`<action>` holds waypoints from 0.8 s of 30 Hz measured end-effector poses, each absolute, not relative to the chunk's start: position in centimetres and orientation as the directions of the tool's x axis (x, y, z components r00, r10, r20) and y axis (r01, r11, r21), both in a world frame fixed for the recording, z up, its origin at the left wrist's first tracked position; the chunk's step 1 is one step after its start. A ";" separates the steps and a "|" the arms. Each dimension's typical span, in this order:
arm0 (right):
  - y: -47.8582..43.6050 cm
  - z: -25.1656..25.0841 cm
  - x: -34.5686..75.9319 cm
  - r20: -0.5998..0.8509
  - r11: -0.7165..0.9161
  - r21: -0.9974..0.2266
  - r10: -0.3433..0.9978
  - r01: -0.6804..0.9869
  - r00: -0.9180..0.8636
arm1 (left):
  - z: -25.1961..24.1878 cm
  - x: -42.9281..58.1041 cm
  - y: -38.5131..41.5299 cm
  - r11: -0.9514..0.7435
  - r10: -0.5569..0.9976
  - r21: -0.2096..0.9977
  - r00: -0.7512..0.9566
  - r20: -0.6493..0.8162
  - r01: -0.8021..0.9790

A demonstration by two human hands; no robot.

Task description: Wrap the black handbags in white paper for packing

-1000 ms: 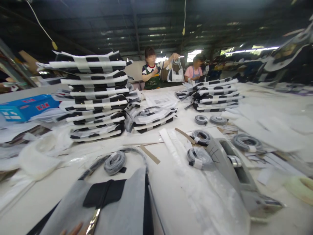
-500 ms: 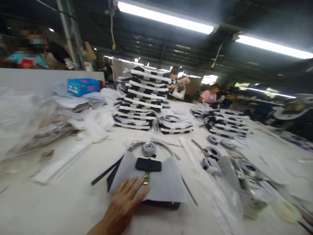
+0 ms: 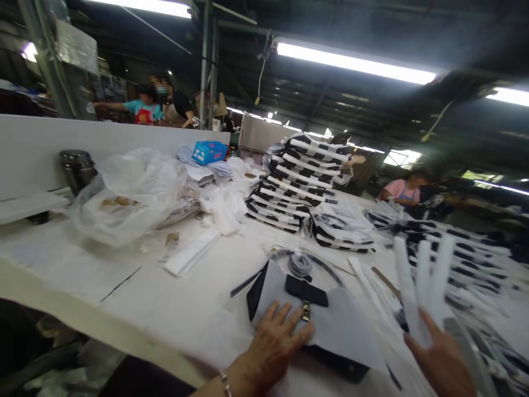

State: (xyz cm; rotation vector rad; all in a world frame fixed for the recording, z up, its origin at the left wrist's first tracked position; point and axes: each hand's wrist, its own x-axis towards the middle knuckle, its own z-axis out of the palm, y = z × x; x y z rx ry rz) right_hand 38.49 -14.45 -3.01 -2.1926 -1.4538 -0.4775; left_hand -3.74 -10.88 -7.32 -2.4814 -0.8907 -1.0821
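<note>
A black handbag (image 3: 336, 364) lies on the white table, its front covered by a grey-white protective sheet (image 3: 347, 320). A black flap tab (image 3: 306, 290) with a gold clasp (image 3: 306, 310) shows on top of the sheet. My left hand (image 3: 276, 339) rests flat on the sheet beside the clasp, fingers spread. To the right of the bag, my right hand (image 3: 444, 358) grips white strips (image 3: 424, 275) that stand up and fan out, slightly blurred. A grey wrapped coil (image 3: 300, 264) lies inside the loop of the bag's handle (image 3: 330, 270).
Black bags with white wrapping form a tall stack (image 3: 297, 182) behind the bag, with more bags (image 3: 458, 248) at right. Left are a crumpled plastic bag (image 3: 128, 193), a dark flask (image 3: 77, 171) and a blue box (image 3: 210, 152). Other people work in the background.
The view has swung left, so the bag appears farther right. My right hand has come into view with white strips in it. My left hand stays on the bag.
</note>
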 end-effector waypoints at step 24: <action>-25.3 5.0 28.6 -0.454 -0.372 -0.845 0.878 0.384 -0.150 | -3.3 -4.7 -9.0 -0.891 0.401 -0.059 0.840 0.366 0.451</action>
